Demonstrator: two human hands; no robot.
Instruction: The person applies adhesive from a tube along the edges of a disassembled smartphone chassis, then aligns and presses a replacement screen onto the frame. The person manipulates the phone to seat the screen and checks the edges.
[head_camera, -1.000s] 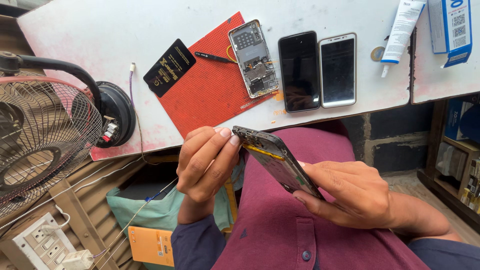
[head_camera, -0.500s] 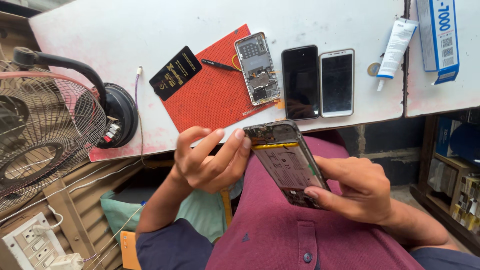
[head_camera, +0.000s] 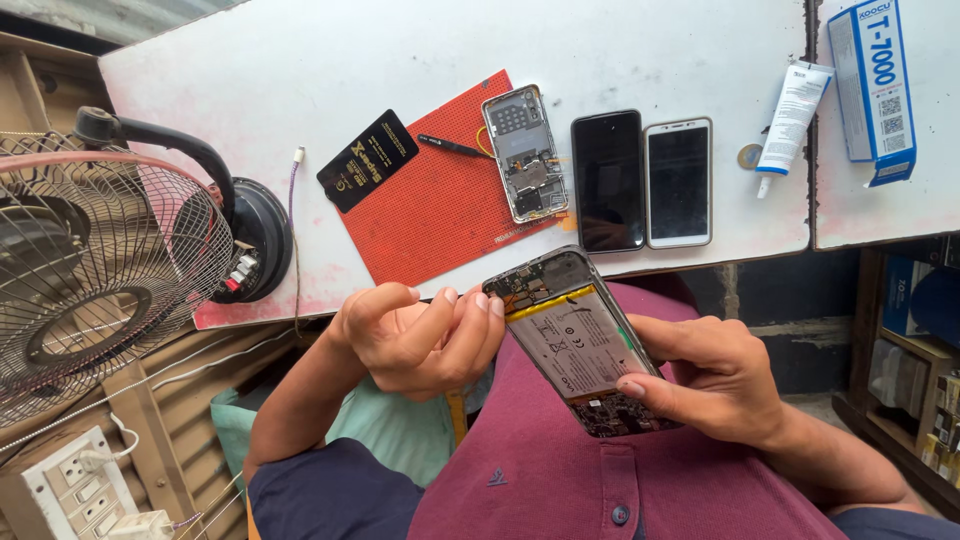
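White table (head_camera: 300, 60); right hand (head_camera: 725, 375) partly covers opened phone (head_camera: 575, 340).

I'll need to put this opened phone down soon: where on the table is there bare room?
Bare white table lies beyond the red mat, running right above the two phones. A smaller patch sits between the fan base and the black card. The mat's right end, with the dismantled phone, and the glue tube corner are crowded.

A white bench (head_camera: 300, 60) fills the upper frame, carrying a red mat (head_camera: 440, 220), two phones (head_camera: 645, 180), a glue tube (head_camera: 790, 110), a boxed tube (head_camera: 872, 85) and a fan base (head_camera: 255, 240).
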